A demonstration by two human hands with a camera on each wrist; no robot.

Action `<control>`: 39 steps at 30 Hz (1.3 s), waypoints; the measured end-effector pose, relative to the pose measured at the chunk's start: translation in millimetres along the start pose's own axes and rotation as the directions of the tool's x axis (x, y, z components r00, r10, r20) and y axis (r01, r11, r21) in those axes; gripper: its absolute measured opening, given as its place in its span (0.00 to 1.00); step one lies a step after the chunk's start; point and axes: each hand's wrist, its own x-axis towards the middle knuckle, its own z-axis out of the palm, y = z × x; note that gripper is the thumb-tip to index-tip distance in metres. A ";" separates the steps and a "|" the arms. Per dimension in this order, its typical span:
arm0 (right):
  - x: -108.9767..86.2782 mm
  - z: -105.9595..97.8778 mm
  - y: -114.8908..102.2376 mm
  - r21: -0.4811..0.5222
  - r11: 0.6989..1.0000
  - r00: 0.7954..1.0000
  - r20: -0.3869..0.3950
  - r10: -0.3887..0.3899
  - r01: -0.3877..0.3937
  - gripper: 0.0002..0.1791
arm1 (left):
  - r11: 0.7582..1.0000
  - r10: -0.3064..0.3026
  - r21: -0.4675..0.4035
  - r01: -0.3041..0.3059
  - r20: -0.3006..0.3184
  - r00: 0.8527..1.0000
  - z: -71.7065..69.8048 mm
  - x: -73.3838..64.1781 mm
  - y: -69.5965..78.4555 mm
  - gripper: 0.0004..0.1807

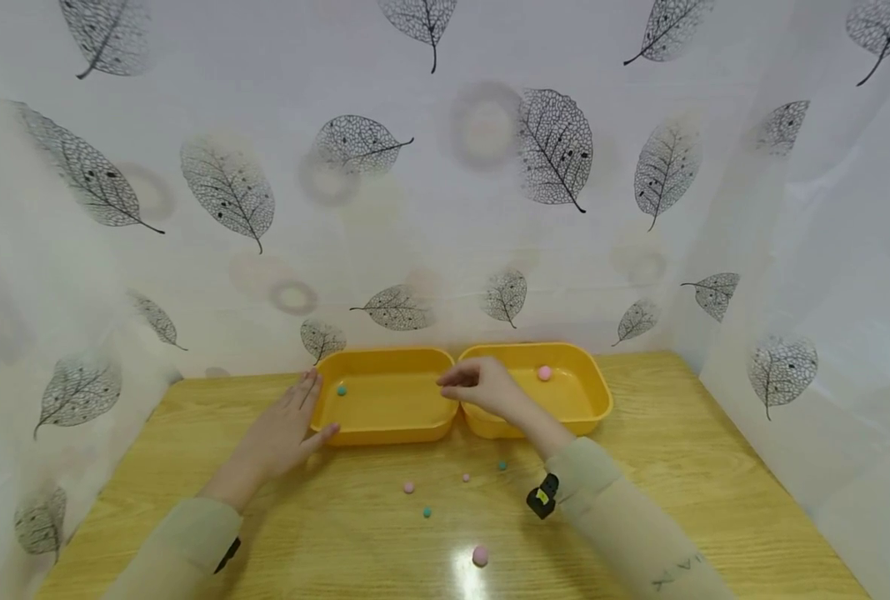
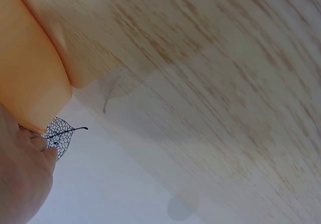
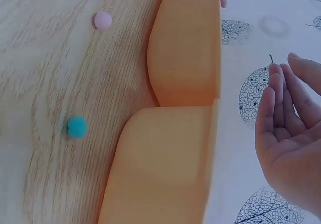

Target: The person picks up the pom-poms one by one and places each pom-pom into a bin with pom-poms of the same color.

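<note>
Two yellow trays stand side by side, the left tray (image 1: 388, 435) holding a teal ball (image 1: 342, 390) and the right tray (image 1: 595, 375) a pink ball (image 1: 544, 373). My left hand (image 1: 283, 429) rests against the left tray's outer side, fingers extended along the wall and thumb at the front corner. In the left wrist view part of that hand (image 2: 22, 169) touches the tray wall (image 2: 30, 58). Above the place where the trays meet hovers my right hand (image 1: 486, 387), fingers gently bent. The right wrist view shows its thumb apart from the fingers (image 3: 281, 103), and nothing visible is held.
Several small balls lie on the wooden table (image 1: 325, 533) before the trays, among them a teal ball (image 1: 427, 512), another teal ball (image 1: 502, 466) and a larger pink ball (image 1: 480, 556). A leaf-printed white curtain (image 1: 445, 217) hangs behind and at both sides.
</note>
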 end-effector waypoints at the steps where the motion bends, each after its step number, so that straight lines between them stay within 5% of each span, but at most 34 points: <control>1: -1.6 -0.6 -1.2 -0.006 1.000 1.000 0.002 -0.006 0.006 0.12 | 1.000 0.000 0.003 0.000 0.000 1.000 0.1 -0.1 -0.1 0.49; 20: -43.9 -16.4 -5.8 0.007 0.995 0.994 0.055 -0.098 0.098 0.11 | 1.000 0.009 -0.011 -0.009 -0.020 1.000 5.2 -0.2 -2.3 0.49; 39: -92.9 -29.4 36.9 -0.008 0.998 0.995 0.087 -0.057 0.058 0.13 | 1.000 0.001 -0.024 -0.001 -0.011 1.000 0.2 -0.8 0.1 0.48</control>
